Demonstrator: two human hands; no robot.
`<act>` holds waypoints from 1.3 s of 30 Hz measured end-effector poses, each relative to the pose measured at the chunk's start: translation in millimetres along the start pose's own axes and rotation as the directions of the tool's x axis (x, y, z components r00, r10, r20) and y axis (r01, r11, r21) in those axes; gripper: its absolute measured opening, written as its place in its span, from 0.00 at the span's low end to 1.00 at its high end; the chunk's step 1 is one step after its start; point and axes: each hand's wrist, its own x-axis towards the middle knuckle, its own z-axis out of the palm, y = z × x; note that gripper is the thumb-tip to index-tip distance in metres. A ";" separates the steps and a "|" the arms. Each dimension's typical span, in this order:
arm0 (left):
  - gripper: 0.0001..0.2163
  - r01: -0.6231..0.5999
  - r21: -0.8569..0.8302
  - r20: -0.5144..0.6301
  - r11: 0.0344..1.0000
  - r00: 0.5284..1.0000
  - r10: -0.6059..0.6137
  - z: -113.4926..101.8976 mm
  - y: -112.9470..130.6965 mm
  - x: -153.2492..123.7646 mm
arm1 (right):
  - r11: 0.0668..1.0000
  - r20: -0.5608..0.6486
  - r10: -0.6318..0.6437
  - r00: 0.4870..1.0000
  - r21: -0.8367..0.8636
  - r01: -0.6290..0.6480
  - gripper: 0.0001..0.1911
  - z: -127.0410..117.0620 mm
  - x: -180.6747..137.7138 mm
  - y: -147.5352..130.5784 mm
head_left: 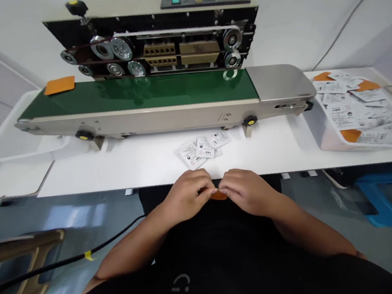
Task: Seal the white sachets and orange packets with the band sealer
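Just past the white table's front edge (198,165), my left hand (188,196) and my right hand (246,191) meet in front of my body. Between their fingertips they pinch a small orange packet (220,195), most of it hidden by my fingers. A small pile of printed white sachets (203,148) lies on the table just beyond my hands, not touching them.
A band sealer with a green conveyor belt (136,93) stands across the table, its wheels and belts exposed. An orange packet (59,85) lies at its left end. A plastic tub (324,127) of white and orange sachets sits right; a white tray (15,148) sits left.
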 end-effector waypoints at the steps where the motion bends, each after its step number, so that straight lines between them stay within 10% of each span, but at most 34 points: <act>1: 0.09 0.003 -0.027 0.003 1.000 1.000 -0.003 -3.5 1.1 1.8 | 0.998 -0.015 0.024 1.000 0.054 -0.024 0.10 -2.8 2.5 -2.1; 11: 0.09 0.095 -0.397 -0.239 0.913 0.950 -0.203 -21.2 6.5 12.7 | 0.831 -0.170 0.317 0.933 0.525 -0.187 0.06 -19.0 23.4 -17.8; 20: 0.12 0.068 -0.396 -0.386 0.916 0.893 -0.233 -12.5 13.8 9.1 | 0.841 -0.205 0.303 0.931 0.518 -0.159 0.03 -13.0 28.9 -23.0; 39: 0.13 0.099 -0.610 -0.242 0.786 0.921 -0.304 -4.6 14.3 6.3 | 0.492 -0.168 0.549 0.819 0.857 -0.153 0.06 8.1 32.2 -30.7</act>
